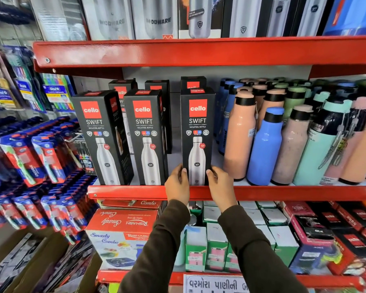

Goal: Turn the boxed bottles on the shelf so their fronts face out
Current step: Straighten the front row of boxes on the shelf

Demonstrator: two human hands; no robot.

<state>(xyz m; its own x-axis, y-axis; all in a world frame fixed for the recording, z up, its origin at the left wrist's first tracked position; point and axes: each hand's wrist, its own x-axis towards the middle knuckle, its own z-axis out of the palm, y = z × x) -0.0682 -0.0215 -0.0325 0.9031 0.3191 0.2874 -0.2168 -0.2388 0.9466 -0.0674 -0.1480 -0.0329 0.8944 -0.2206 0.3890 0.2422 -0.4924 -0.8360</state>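
Leftmost, beyond the shelf's left end, hang blue and red carded toothbrush packs (40, 157). On the red metal shelf (262, 192), near its left end, a tall black Cello Swift bottle box (101, 138) stands at the front edge, slightly angled so its right side panel shows. Just to its right a second black Cello Swift box (145, 137) stands at the front edge, front panel facing out. Further black boxes (156, 86) stand behind them toward the back of the shelf (their fronts mostly hidden). Near the middle of the front edge stands a third black Cello Swift box (198, 134), upright and front out. The left hand (178, 185) grasps its lower left edge, thumb on the front panel, while the right hand (221, 187) grasps its lower right edge the same way; both wrists cross the shelf's front lip, in dark sleeves. Toward the right end stand loose peach, blue, mint and black bottles (266, 144), crowded together.
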